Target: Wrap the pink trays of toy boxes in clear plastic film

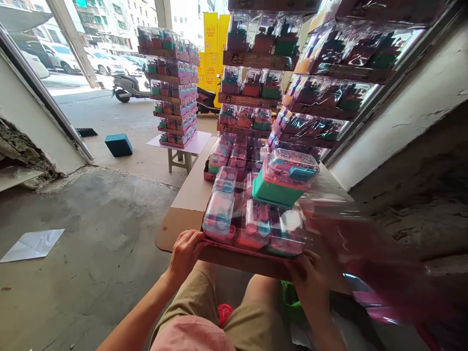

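From where I stand, the left hand [186, 248] has its fingers pressed together, gripping the near left corner of a shallow cardboard tray [214, 246] at the counter's [177, 224] near edge. The right hand [310, 273] is at the tray's near right corner, too dim to tell whether its fingers pinch it. Three clear-lidded boxes [219, 214] fill the tray's front row, with pink and teal pieces showing inside; more sit behind. A green-bottomed box [278, 190] rides higher, tilted, over the tray's far right part, pink and blue pieces under its clear lid. Toward the counter's far edge rise two stacks of filled trays [252, 90]. Beyond, another stack [173, 90] tops a stool [179, 158].
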Demonstrator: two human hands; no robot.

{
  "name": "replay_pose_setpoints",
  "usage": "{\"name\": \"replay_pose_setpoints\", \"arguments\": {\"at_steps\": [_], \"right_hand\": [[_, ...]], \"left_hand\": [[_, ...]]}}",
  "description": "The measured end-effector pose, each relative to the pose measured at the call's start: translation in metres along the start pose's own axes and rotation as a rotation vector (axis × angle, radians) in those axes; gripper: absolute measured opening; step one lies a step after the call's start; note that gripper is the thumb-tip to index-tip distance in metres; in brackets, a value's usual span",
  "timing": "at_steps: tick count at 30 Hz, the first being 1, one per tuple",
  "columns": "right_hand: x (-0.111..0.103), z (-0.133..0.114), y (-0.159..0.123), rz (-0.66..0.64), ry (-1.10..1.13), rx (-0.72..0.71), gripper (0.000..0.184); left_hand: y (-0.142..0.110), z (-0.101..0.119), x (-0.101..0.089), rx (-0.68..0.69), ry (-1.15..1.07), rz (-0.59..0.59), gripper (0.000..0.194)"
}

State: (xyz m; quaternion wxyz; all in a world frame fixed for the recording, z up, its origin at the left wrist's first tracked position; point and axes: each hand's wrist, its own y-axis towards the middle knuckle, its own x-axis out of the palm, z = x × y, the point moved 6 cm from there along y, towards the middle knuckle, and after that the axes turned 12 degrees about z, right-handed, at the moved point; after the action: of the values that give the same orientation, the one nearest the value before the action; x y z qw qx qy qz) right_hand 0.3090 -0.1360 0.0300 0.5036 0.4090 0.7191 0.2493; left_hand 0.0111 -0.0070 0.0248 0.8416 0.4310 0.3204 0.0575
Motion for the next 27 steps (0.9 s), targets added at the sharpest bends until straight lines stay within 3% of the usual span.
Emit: {"name": "replay_pose_setpoints", "arguments": {"at_steps": [9,13,18,21,27], "right_hand": [[0.004,0.011,0.004,-0.128,0.14,0.076,0.029],[0.01,0.008,0.0,-0.12,0.124,0.116,0.036],[0.014,-0.001,-0.004,0.006,0.032,0.154,0.047],[0.015,-0.002,-0.005,-0.004,0.038,0.113,0.041],[0.01,0.009,-0.01,-0.044,0.086,0.115,0.028]], "left_hand": [[0.007,-0.004,0.0,0.073,-0.17,-0.118,0.014],[0.003,-0.005,0.004,-0.076,-0.103,-0.154,0.002],[-0.002,-0.005,0.01,-0.22,0.018,-0.083,0.019],[0.001,-0.004,0.012,-0.208,-0.013,-0.083,0.018],[0.009,-0.01,0.004,-0.109,-0.138,-0.192,0.018]]}}
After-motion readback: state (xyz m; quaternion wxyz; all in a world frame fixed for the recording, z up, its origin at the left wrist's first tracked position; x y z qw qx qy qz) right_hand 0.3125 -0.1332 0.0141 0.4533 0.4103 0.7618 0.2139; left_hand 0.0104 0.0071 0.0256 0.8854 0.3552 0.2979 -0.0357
